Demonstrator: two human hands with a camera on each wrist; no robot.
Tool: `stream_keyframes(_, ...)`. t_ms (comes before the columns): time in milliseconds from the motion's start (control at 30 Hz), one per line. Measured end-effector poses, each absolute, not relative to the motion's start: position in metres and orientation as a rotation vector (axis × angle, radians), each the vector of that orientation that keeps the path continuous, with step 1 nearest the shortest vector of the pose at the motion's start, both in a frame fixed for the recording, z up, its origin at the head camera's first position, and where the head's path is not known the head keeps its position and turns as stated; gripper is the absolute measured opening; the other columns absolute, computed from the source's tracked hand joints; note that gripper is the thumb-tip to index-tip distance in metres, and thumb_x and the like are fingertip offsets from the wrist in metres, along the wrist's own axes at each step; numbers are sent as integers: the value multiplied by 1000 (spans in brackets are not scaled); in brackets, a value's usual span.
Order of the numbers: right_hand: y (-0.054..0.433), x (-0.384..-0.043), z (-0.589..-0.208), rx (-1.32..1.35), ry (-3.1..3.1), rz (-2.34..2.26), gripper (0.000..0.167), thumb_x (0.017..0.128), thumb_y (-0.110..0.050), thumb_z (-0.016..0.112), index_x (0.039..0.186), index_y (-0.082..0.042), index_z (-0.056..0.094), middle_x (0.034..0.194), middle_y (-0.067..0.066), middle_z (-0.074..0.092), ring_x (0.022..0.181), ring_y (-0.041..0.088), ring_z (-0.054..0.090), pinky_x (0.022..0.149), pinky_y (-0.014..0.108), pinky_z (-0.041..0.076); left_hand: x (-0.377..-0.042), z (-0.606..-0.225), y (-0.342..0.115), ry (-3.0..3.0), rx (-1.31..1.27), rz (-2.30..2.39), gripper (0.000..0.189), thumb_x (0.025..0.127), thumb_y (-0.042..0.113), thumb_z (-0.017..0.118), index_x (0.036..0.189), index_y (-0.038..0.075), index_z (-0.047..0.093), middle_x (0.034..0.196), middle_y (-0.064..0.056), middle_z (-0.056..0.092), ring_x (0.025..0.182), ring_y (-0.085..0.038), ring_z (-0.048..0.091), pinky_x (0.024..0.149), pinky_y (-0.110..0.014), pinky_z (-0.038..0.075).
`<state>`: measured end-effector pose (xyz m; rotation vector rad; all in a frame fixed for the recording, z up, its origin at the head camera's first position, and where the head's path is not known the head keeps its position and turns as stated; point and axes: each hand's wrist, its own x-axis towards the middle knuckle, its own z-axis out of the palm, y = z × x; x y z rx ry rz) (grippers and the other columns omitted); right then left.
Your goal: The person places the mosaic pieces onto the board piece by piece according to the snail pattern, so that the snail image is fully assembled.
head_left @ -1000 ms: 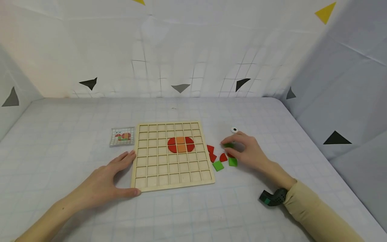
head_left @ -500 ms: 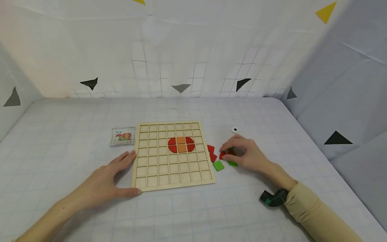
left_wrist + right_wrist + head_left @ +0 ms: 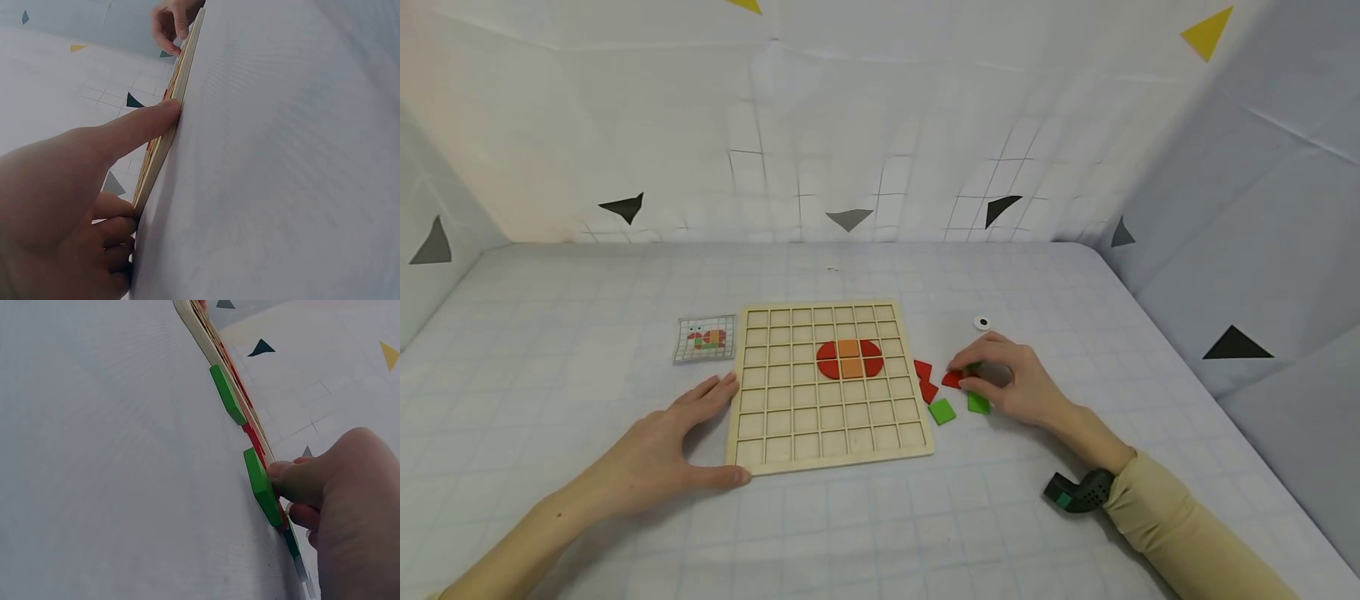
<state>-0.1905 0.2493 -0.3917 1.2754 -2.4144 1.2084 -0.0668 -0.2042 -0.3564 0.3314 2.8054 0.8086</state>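
Note:
A pale wooden grid board (image 3: 820, 458) lies flat, with red rounded tiles (image 3: 827, 367) and orange square tiles (image 3: 851, 367) forming an oval in its cells. My left hand (image 3: 651, 454) rests at the board's left side, thumb at the near corner and fingertips along the edge. Right of the board, my right hand (image 3: 1015, 379) pinches a red quarter-round tile (image 3: 952, 379) between thumb and fingers, low over the table. Two green square tiles (image 3: 942, 412) lie close by. Another green tile is partly hidden under that hand. Against the board's right edge are red tiles (image 3: 928, 391).
A small picture card (image 3: 705, 339) with a gridded drawing lies left of the board. Beyond the right hand sits a round eye tile (image 3: 982, 323). A white sheet wall (image 3: 880, 125) with coloured triangles rises behind the table.
My right hand has come down from a green tile onto the red quarter-round tile, which has turned and shifted slightly away from me. The left hand and board stay put.

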Motion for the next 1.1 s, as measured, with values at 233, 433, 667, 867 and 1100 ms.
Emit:
stream_keyframes(233, 247, -190, -393, 1225, -2396, 1207, 32, 72, 3, 86, 100, -10, 76, 97, 4, 75, 95, 19, 61, 84, 27, 47, -66, -356, -205, 2802, 326, 811, 114, 67, 80, 70, 159, 26, 30, 163, -12, 30, 144, -46, 33, 104, -71, 34)
stream_keyframes(433, 246, -188, -392, 1215, -2430, 1208, 33, 74, -1, 86, 103, -13, 77, 104, 2, 76, 98, 16, 61, 81, 26, 48, -67, -357, -205, 2806, 325, 805, 114, 67, 80, 71, 159, 27, 29, 163, -12, 30, 143, -47, 35, 103, -71, 34)
stream_keyframes(667, 245, -189, -392, 1253, -2419, 1188, 29, 77, -2, 85, 103, -13, 77, 103, -2, 75, 96, 14, 61, 79, 23, 49, -67, -357, -205, 2811, 326, 796, 114, 67, 80, 71, 159, 26, 29, 163, -13, 30, 143, -47, 34, 103, -72, 34)
stream_keyframes(867, 245, -189, -390, 1233, -2412, 1184, 30, 76, -1, 85, 103, -11, 76, 101, -1, 75, 92, 17, 61, 79, 26, 49, -66, -357, -205, 2804, 315, 793, 115, 67, 80, 71, 159, 27, 29, 163, -13, 30, 144, -47, 33, 103, -72, 33)
stream_keyframes(1100, 236, -188, -383, 1100, -2430, 1128, 28, 78, -6, 85, 103, -14, 76, 96, -4, 75, 92, 18, 60, 81, 31, 49, -66, -358, -205, 2807, 328, 798, 114, 67, 78, 72, 159, 26, 28, 163, -13, 30, 143, -47, 34, 102, -72, 35)
